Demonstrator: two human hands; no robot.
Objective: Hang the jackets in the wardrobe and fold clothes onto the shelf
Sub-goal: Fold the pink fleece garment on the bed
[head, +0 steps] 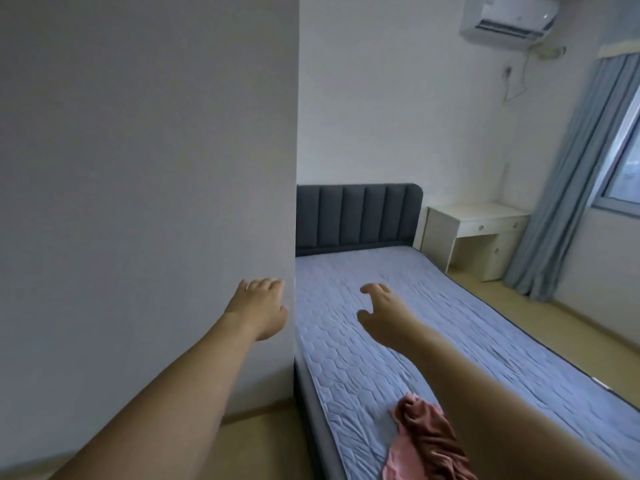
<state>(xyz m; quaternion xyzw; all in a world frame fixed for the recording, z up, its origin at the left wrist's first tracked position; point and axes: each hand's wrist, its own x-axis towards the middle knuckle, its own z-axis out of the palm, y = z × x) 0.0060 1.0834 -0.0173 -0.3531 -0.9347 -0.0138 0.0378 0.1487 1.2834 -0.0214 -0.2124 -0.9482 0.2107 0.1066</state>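
Reaching fwd, both hands empty; pink garment [427,441] partly hidden behind rt forearm.

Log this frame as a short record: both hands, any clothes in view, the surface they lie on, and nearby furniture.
left hand: empty, fingers loose, at the edge of the white panel
right hand: empty, fingers loosely curled, above the bed
clothes: pink garment, crumpled on the bed's near end, partly hidden by the right arm
furniture: dark headboard, white desk
other: blue curtain, air conditioner
wardrobe interior: not visible
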